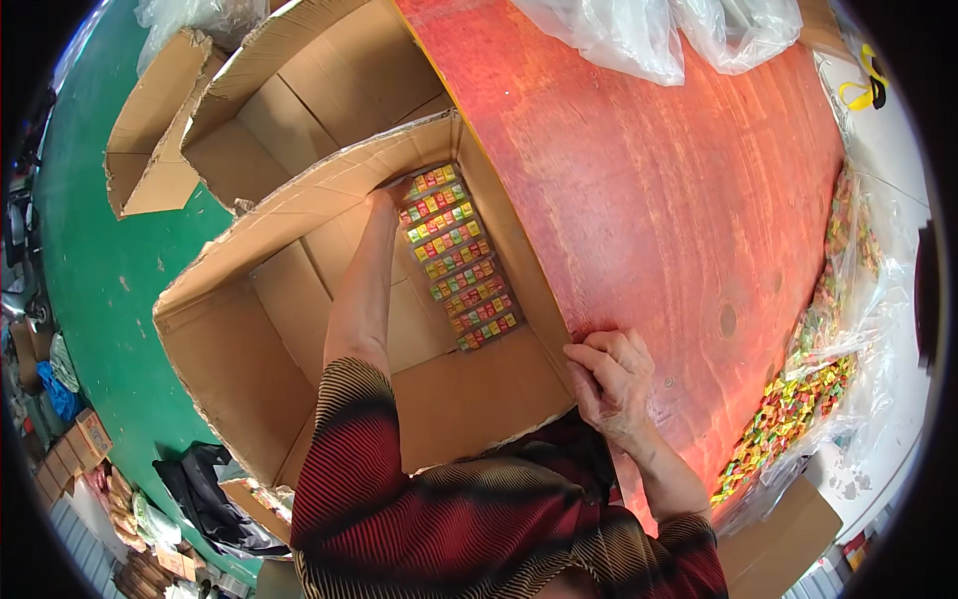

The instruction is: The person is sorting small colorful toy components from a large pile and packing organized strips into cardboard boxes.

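Note:
My left arm reaches down into an open cardboard box [230, 349]. My left hand [387, 192] is at the far end of a row of small packs [457, 258], beside the farthest one. Its fingers are mostly hidden in shadow, so what they grip does not show. Each pack is a strip of little red, yellow and green pieces, and several lie side by side along the box's right wall. My right hand [611, 377] rests at the edge of the red wooden table [659, 200], fingers curled in toward the thumb, with nothing visible in them.
A heap of loose colourful pieces [783, 424] lies at the table's right side in clear plastic. More clear plastic bags [639, 35] lie at the far edge. Another open carton [329, 80] stands beyond the box on the green floor [110, 290]. A black bag [205, 494] lies at left.

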The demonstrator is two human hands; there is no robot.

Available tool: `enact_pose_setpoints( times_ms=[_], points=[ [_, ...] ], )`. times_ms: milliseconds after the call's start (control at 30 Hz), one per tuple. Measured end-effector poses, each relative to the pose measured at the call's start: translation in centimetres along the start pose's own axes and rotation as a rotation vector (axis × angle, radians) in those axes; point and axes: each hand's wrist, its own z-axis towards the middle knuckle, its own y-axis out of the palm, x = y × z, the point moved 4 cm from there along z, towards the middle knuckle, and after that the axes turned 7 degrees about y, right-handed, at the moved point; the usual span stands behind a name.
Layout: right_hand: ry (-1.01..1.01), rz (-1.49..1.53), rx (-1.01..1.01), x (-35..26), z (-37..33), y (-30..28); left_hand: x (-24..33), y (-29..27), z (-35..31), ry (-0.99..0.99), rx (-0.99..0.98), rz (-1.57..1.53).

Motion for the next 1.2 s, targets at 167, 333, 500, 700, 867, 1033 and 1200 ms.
enact_pose_setpoints(
  times_ms=[167,333,500,700,867,1033,1200],
  points=[
    [-0.010,-0.002,0.016,-0.1,0.3,0.2,-0.4,-1.6,-1.0,-0.015,0.049,0.122],
    [0.036,-0.066,0.015,1.1,0.1,-0.6,8.4,5.2,-12.2,0.230,0.192,1.011],
    [-0.040,-0.045,0.011,0.3,0.4,0.2,6.5,4.2,-15.4,0.796,0.010,1.438],
    [-0.034,-0.004,0.047,0.1,-0.1,1.1,4.7,3.4,-14.6,0.778,-0.200,1.489],
    [-0.069,0.027,0.088,0.4,-0.3,1.8,9.7,2.6,-15.9,0.757,-0.025,0.831],
    [-0.078,0.017,0.181,1.3,0.2,2.1,21.9,5.3,-24.7,1.390,0.100,0.760],
    [-0.081,0.255,0.443,0.9,0.7,1.5,27.4,13.1,-32.3,1.594,-0.288,0.473]
  ],
)
